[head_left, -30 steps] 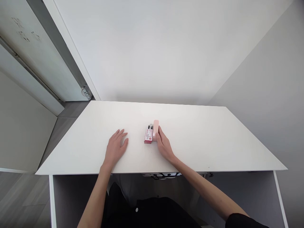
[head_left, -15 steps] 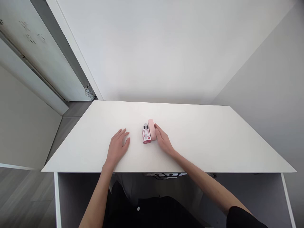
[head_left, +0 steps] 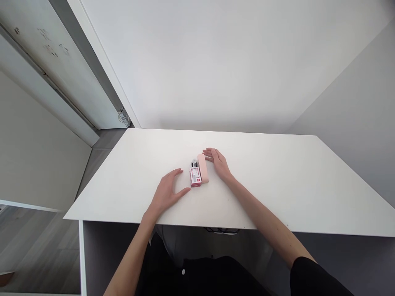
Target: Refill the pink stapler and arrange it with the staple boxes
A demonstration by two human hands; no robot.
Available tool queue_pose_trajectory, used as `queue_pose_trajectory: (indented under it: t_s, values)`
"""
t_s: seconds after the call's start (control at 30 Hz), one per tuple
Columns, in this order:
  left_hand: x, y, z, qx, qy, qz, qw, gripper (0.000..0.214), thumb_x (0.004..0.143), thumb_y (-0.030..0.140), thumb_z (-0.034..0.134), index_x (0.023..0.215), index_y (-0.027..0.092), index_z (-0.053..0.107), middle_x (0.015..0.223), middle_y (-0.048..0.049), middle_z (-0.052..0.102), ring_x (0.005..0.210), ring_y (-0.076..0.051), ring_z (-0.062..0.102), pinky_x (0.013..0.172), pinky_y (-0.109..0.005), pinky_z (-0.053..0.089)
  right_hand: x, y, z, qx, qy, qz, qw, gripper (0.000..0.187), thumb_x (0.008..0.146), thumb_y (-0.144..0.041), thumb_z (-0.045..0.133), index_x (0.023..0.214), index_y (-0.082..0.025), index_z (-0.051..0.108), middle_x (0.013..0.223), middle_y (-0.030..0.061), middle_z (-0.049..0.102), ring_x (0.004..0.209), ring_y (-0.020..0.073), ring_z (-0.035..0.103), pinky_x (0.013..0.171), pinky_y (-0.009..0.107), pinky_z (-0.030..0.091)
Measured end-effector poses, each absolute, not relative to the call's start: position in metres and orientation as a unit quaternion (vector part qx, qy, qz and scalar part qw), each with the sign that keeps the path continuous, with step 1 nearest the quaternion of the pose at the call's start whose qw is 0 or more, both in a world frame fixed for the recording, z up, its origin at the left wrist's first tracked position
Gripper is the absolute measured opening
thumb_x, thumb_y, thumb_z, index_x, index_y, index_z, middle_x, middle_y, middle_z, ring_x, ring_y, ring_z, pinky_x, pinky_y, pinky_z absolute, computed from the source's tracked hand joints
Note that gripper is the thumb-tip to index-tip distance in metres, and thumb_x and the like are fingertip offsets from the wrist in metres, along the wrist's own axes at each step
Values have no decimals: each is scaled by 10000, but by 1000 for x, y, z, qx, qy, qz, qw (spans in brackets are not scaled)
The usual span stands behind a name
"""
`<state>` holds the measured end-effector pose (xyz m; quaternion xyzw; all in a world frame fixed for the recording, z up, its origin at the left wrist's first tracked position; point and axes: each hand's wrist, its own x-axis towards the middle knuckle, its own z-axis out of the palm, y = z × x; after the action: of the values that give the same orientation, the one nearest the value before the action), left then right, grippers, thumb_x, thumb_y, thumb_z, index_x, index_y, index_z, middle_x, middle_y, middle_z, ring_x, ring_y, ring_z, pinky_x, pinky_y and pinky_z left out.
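Note:
A pale pink oblong object [head_left: 203, 167], like a stapler, lies on the white table [head_left: 277, 185] near its middle. Pressed against its left side is a small red and white box [head_left: 195, 177], and a little black and silver item [head_left: 194, 163] sits just behind the box. My right hand [head_left: 218, 162] rests open on the table right of the pink object, fingertips near its far end. My left hand [head_left: 169, 193] lies flat and open to the left of the box, thumb pointing at it, a small gap between them.
White walls close in behind and to the right of the table. On the left is a grey floor [head_left: 37, 246] with a door frame [head_left: 101, 74]. Cables [head_left: 220, 230] hang under the table's front edge.
My right hand has let go of the pink object's near end and moved to its far right side. My left hand has slid closer to the box. The camera has shifted left.

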<state>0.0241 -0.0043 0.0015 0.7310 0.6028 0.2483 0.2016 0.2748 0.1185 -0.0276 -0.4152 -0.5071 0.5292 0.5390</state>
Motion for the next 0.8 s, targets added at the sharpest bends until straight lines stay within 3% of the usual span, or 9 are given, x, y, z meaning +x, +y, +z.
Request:
queue_pose_trajectory:
  t_s: [0.3,0.53,0.8]
  values:
    - [51,5,-1,725,585,267,246,1002,878,628,761,1671,314,236,1590,-88,574,1522,-339,473,1220,-526,421,273,113,-25,-440,-524,502,530,466,1029,-667,498,1170,-257,670,1313,101,748,1230,267,707,1069,482,589]
    - [50,3,2,697,594,302,265,947,846,649,792,1610,346,322,1511,-60,634,1475,-317,530,1230,-518,418,274,115,-28,-447,-538,492,519,444,1040,-658,481,1168,-273,663,1314,90,745,1209,256,711,1045,464,595]
    - [28,-7,6,656,618,357,245,880,840,559,822,1561,322,377,1401,-65,689,1343,-273,636,1170,-465,483,275,112,-27,-452,-550,485,508,453,1048,-658,459,1193,-278,659,1343,87,736,1210,257,708,1028,457,592]
